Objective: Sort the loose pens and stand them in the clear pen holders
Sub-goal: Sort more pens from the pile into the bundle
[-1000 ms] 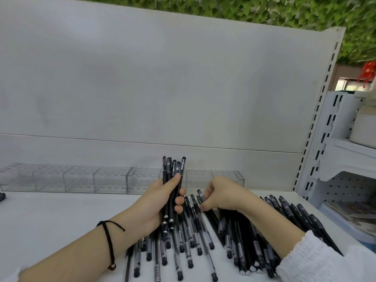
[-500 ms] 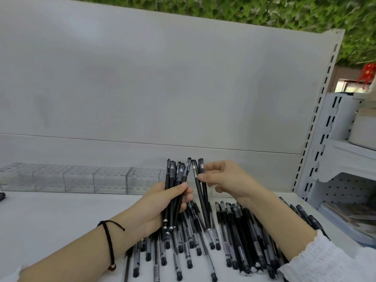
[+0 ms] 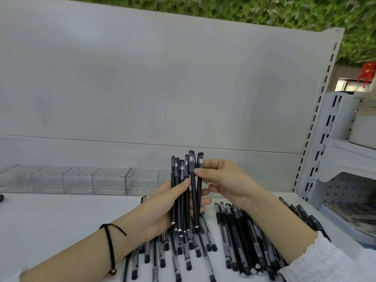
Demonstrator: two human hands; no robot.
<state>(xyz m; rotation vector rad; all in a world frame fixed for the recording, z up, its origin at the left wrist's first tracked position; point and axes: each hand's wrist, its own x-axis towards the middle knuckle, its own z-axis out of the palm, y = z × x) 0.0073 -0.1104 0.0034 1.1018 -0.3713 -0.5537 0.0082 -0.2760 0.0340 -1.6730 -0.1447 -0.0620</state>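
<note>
My left hand (image 3: 162,208) grips an upright bundle of several black pens (image 3: 180,202), caps up. My right hand (image 3: 223,180) pinches two more black pens (image 3: 195,192) near their caps and holds them against the bundle's right side. Many loose pens (image 3: 240,241) lie flat on the white shelf below both hands, some clear-barrelled, some black. A row of clear pen holders (image 3: 81,180) stands along the back wall to the left, partly hidden behind my hands at its right end.
The white shelf surface (image 3: 50,220) stretches to the left. A white slotted upright (image 3: 317,123) and a neighbouring shelf unit (image 3: 350,159) stand at the right. A dark object (image 3: 1,197) pokes in at the far left edge.
My right hand picked two pens from the pile, lifted them upright and brought them left against the bundle in my left hand.
</note>
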